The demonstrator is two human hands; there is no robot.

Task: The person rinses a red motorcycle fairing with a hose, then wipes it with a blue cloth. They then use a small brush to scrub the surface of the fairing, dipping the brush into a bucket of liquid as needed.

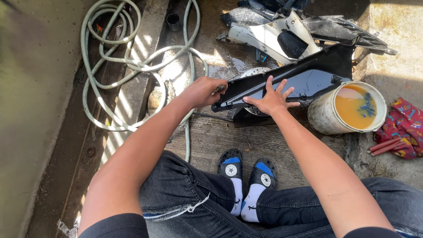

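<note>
The right hand [271,100] lies open, fingers spread flat on a glossy black panel [304,79] resting on the wet floor [264,141]. The left hand [203,91] is closed around a small tool [219,89] at the panel's left end. A bucket [328,117] of orange liquid stands just right of the panel; a hose [132,66] coils to the left.

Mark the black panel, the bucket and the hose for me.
black panel [308,79], head view, on its glossy face.
bucket [324,115], head view, on its outer wall.
hose [132,66], head view, on a coiled loop.
</note>
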